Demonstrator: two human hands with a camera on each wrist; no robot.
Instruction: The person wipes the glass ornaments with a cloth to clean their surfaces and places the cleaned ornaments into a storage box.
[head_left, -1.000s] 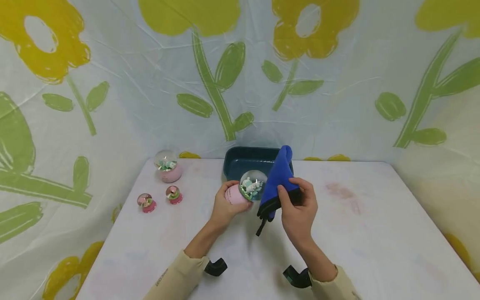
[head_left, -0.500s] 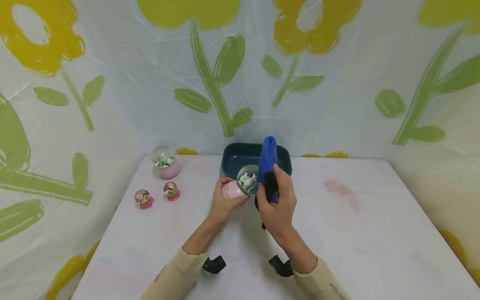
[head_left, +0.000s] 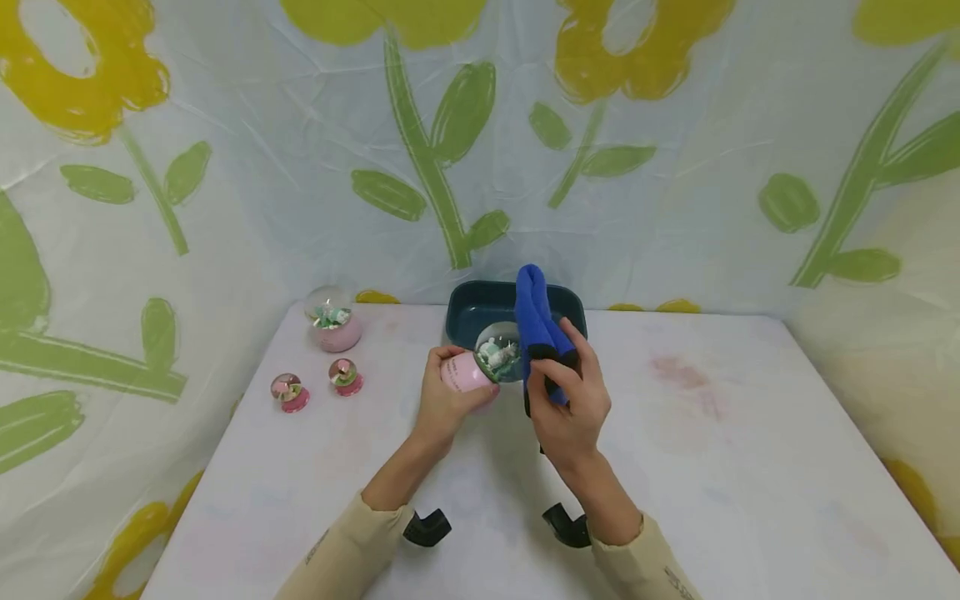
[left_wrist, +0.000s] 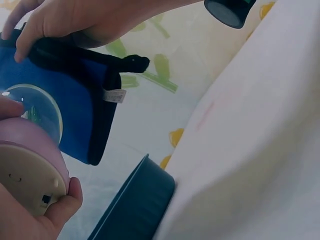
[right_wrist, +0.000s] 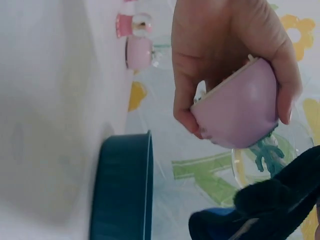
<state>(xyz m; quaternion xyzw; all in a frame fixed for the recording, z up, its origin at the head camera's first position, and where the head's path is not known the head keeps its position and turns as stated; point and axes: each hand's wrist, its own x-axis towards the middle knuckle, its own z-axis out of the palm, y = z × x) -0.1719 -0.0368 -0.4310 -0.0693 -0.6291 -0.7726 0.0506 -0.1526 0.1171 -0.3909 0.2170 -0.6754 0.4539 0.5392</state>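
Observation:
My left hand (head_left: 444, 403) grips a snow globe (head_left: 465, 372) by its pink base, tilted so the clear dome points right. White and green figures show inside the dome. In the left wrist view the globe's cream underside (left_wrist: 30, 175) faces the camera. My right hand (head_left: 573, 404) pinches a folded blue cloth (head_left: 534, 312) with black edging, held upright beside the dome. The cloth overlaps the dome's right side in the head view. A small white tag (left_wrist: 114, 95) hangs from the cloth's edge in the left wrist view.
Behind the hands stands a dark teal tray (head_left: 472, 307). At the table's left are another large pink-based globe (head_left: 335, 329) and two small globes, a nearer one (head_left: 289, 392) and one beside it (head_left: 345, 377). A flowered sheet (head_left: 660, 208) hangs behind the white table (head_left: 735, 467).
The right hand has moved left with the blue cloth, which has turned and folded narrower against the dome's side. The left hand keeps its grip on the globe, nearly in place.

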